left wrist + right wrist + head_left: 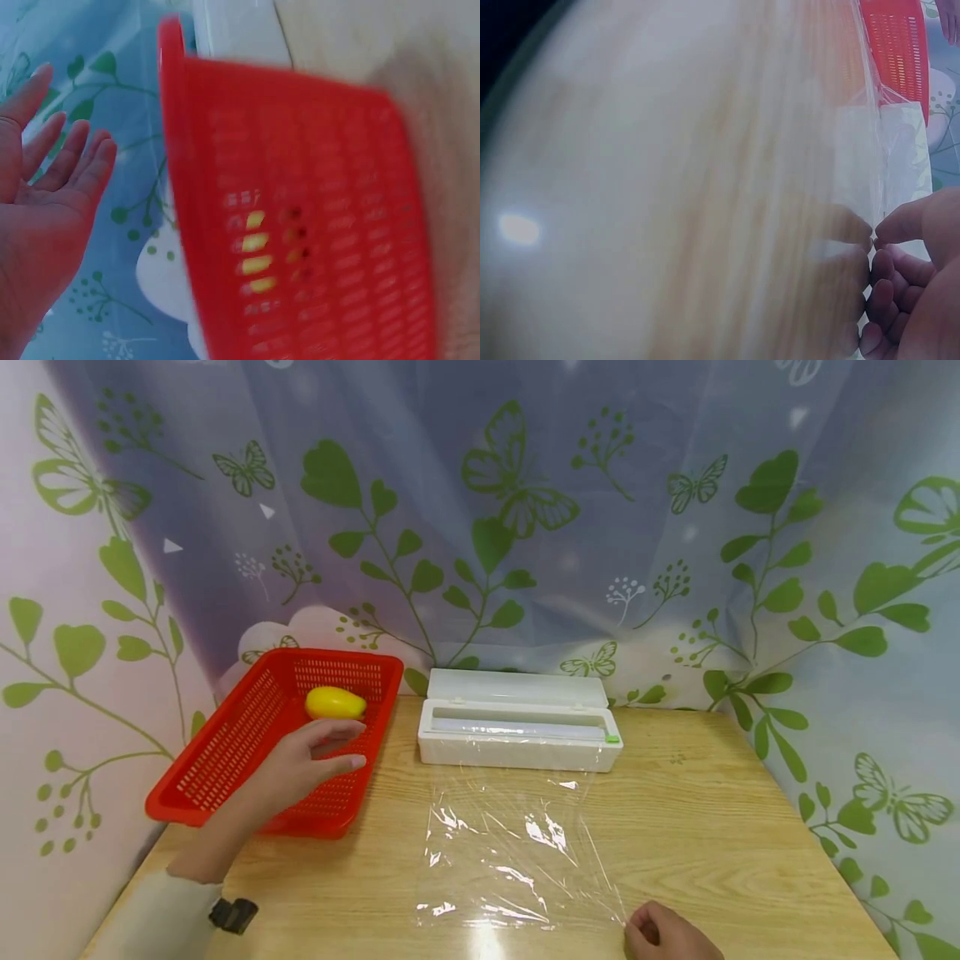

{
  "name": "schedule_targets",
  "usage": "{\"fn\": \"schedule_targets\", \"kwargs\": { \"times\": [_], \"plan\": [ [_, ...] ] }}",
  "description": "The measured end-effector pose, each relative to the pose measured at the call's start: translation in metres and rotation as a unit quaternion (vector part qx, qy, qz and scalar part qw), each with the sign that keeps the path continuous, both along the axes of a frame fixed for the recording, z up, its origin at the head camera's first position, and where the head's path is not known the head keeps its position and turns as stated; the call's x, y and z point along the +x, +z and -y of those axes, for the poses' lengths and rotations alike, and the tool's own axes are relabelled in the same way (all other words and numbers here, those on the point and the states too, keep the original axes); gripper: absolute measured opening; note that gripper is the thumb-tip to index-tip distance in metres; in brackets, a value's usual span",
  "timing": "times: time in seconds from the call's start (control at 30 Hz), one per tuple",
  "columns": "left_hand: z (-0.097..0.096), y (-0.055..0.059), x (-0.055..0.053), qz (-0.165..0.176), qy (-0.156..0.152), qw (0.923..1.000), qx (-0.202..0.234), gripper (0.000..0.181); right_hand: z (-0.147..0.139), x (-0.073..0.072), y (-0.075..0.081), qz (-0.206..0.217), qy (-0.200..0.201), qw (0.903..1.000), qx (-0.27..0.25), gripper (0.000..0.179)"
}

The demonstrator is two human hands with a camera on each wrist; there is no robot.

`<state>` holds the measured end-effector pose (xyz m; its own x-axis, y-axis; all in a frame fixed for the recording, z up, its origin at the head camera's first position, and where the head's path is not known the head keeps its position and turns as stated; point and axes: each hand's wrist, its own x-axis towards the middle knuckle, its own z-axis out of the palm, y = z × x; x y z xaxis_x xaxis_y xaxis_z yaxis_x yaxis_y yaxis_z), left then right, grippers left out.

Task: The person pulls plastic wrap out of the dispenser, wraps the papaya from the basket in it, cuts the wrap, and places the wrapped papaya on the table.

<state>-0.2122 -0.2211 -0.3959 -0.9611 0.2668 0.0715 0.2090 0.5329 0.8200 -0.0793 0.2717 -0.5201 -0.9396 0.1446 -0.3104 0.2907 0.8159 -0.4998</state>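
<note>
My left hand (303,764) hovers over the red plastic basket (358,793), thumb and fingers spread with nothing between them. Just past its fingertips, a yellow mango-shaped fruit (334,702) lies in the basket; bits of its yellow show through the basket's slots in the left wrist view. At the front right of the table, my right hand (667,933) pinches a corner of clear plastic wrap (517,852) between thumb and forefinger, its other fingers curled. The wrap stretches over the wood from a white dispenser box (517,754), whose lid stands raised at the back.
The wrap roll (517,728) lies inside the box, and a small green piece (612,739) sits at the box's right end. A patterned curtain (525,527) hangs behind and along both sides of the wooden table (712,827).
</note>
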Motion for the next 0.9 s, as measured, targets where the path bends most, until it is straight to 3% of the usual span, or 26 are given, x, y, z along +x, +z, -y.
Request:
{"fn": "schedule_targets", "kwargs": {
  "times": [0.27,0.67,0.9],
  "plan": [
    [0.016,0.022,-0.032,0.007,-0.005,0.9997,-0.024,0.062,0.001,0.000,0.001,0.005,0.002,1.0000,-0.004,0.014],
    [0.033,0.028,-0.080,0.005,0.016,0.9977,-0.066,0.069,-0.003,-0.001,-0.001,0.014,0.005,0.9998,-0.009,0.015],
    [0.035,0.035,-0.098,0.000,0.025,0.9976,-0.064,0.072,-0.002,-0.002,-0.001,0.022,0.002,0.9997,-0.012,0.015]
  ]
}}
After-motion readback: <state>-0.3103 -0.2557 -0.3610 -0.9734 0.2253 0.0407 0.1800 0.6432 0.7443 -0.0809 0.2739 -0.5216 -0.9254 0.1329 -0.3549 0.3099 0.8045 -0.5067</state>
